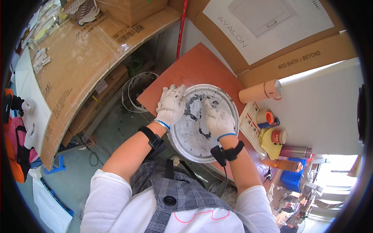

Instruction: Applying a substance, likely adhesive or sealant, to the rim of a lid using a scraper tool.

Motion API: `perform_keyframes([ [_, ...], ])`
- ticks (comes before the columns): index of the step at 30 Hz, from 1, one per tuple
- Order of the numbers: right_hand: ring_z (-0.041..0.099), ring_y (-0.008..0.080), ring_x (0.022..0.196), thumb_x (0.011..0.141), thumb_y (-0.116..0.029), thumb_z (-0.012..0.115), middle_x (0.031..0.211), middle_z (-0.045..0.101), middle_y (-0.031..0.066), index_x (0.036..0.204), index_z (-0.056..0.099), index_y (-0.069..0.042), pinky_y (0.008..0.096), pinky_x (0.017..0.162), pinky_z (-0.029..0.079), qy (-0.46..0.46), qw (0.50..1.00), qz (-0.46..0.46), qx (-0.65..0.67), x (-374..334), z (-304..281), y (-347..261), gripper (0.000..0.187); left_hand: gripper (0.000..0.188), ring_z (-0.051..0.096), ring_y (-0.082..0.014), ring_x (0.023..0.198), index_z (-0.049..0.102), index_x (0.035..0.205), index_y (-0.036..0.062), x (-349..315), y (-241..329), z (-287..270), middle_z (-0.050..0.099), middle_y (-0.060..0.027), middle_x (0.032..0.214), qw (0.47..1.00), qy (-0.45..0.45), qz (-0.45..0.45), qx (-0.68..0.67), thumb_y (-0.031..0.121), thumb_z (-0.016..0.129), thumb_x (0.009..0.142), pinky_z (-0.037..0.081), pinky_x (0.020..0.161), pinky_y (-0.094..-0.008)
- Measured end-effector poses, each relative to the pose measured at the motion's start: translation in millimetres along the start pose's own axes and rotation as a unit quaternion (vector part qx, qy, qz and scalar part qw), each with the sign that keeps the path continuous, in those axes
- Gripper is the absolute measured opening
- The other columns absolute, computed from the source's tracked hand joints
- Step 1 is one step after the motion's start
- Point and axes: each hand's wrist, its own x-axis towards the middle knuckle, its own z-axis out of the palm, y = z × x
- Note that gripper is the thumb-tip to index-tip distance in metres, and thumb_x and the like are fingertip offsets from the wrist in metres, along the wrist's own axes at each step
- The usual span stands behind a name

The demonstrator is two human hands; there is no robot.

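A large round disc [188, 139] with a raised pale rim lies in front of me, its grey-white face smeared with dark patches. It overlaps a reddish-brown board [202, 64]. My left hand [171, 103], in a white knitted glove, rests at the disc's left rim with its fingers stretched toward the board. My right hand [219, 120], in a smudged white glove, lies over the right part of the disc with its fingers curled together. Whatever they may hold is hidden beneath them.
Right of the board stand a peach tumbler [260, 91], a red-and-white jar [278, 136] and a blue bin [292, 174]. A cardboard-covered table [89, 50] curves along the left. Below the board's left edge sits a dirty white bucket [136, 91]. A red pole [182, 29] rises behind.
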Motion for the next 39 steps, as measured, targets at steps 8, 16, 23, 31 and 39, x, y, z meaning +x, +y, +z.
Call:
perform_keyframes([
  [8, 0.066, 0.0378, 0.096, 0.100, -0.025, 0.031, 0.106, 0.068, 0.0192, 0.139, 0.047, -0.023, 0.0487, 0.081, 0.052, 0.044, 0.998, -0.035, -0.002, 15, -5, -1, 0.042, 0.041, 0.048, -0.0412, 0.115, 0.056, 0.127, 0.0047, 4, 1, 0, 0.058, -0.0195, 0.122, 0.997, 0.046, 0.054, 0.020, 0.020, 0.055, 0.089, 0.039, 0.101, -0.0458],
  [16, 0.067, 0.0377, 0.091, 0.094, -0.017, 0.034, 0.101, 0.068, 0.0224, 0.138, 0.048, -0.019, 0.0485, 0.081, 0.052, 0.032, 0.995, -0.095, -0.001, -7, -11, -15, 0.046, 0.042, 0.048, -0.0415, 0.113, 0.056, 0.127, 0.0035, 6, 3, -4, 0.058, -0.0189, 0.121, 0.999, 0.024, 0.028, 0.003, 0.019, 0.056, 0.089, 0.038, 0.101, -0.0461],
  [23, 0.067, 0.0378, 0.088, 0.094, -0.016, 0.036, 0.092, 0.069, 0.0207, 0.138, 0.049, -0.020, 0.0493, 0.077, 0.052, 0.019, 0.993, -0.099, -0.055, -18, -2, -10, 0.046, 0.042, 0.047, -0.0404, 0.112, 0.056, 0.127, 0.0037, 5, -2, 0, 0.058, -0.0181, 0.120, 1.000, 0.008, -0.006, -0.006, 0.019, 0.056, 0.088, 0.040, 0.100, -0.0458],
  [31, 0.067, 0.0371, 0.087, 0.093, -0.015, 0.037, 0.093, 0.069, 0.0186, 0.140, 0.047, -0.020, 0.0484, 0.076, 0.052, -0.012, 0.991, -0.131, -0.031, -26, -7, -8, 0.048, 0.042, 0.048, -0.0408, 0.113, 0.056, 0.128, 0.0055, 0, -7, 8, 0.057, -0.0183, 0.122, 0.998, 0.052, 0.011, 0.021, 0.021, 0.057, 0.089, 0.042, 0.098, -0.0459],
  [39, 0.067, 0.0361, 0.084, 0.089, -0.011, 0.038, 0.088, 0.068, 0.0200, 0.141, 0.044, -0.022, 0.0474, 0.073, 0.051, 0.032, 0.985, -0.167, -0.009, -22, -16, -20, 0.054, 0.041, 0.048, -0.0410, 0.114, 0.056, 0.128, 0.0049, 5, 0, 4, 0.057, -0.0181, 0.123, 0.999, 0.029, 0.016, 0.013, 0.023, 0.054, 0.091, 0.040, 0.100, -0.0455],
])
